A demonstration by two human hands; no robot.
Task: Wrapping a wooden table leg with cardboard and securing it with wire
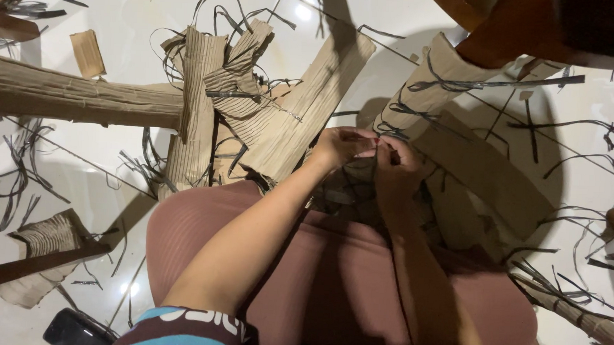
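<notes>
white floor tiles point(120, 19) lie littered with dark strips point(16, 187) and peeled cardboard pieces point(275, 116). left hand point(339, 146) and right hand point(394, 162) pinch together on a cardboard piece point(361, 189) over the lap, partway stripped; several rolls point(69, 96) look untouched.

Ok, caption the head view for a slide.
Both hands, left hand and right hand, pinch dark strips over brown paper pieces on white floor.

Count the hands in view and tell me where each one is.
2. The left hand and the right hand meet at centre frame, fingers pinching at a brown cardboard piece over the lap. No other person's hands show.
</notes>
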